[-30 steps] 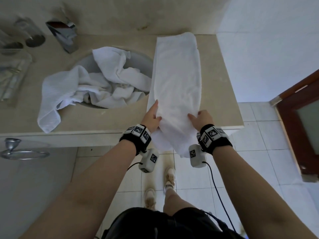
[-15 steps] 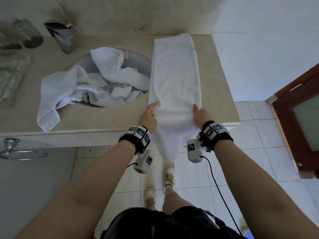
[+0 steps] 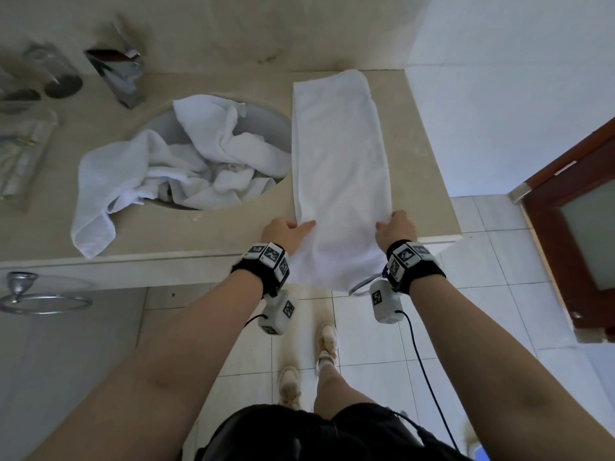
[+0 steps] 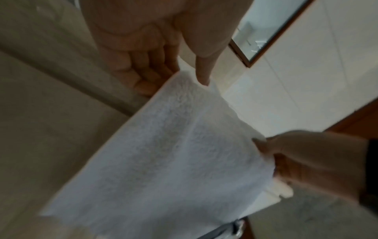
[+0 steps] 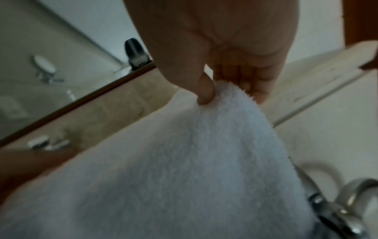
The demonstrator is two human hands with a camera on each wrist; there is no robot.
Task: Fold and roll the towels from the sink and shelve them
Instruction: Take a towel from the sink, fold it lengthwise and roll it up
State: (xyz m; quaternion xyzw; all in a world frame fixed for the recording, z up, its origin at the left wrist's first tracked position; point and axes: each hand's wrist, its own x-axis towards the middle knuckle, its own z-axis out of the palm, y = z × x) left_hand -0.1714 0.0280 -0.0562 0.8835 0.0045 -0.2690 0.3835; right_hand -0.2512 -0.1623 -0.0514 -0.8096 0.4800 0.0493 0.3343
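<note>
A white towel (image 3: 339, 154), folded into a long strip, lies on the beige counter (image 3: 422, 161) right of the sink, its near end hanging over the front edge. My left hand (image 3: 286, 231) pinches the strip's left edge near the counter front; the left wrist view shows thumb over and fingers under the towel (image 4: 163, 153). My right hand (image 3: 394, 227) pinches the right edge, thumb and fingers closed on the towel (image 5: 204, 153). More crumpled white towels (image 3: 199, 161) fill the round sink (image 3: 266, 124), one spilling over the counter's front left.
A chrome faucet (image 3: 116, 74) and glass jars (image 3: 56, 69) stand at the back left of the counter. Towel rings (image 3: 33, 297) hang below the counter front. A white wall and a brown-framed door (image 3: 575, 227) stand to the right. My feet are on the tiled floor.
Both hands have slid forward along the towel's edges onto the counter, and less of the towel's near end hangs over the front edge.
</note>
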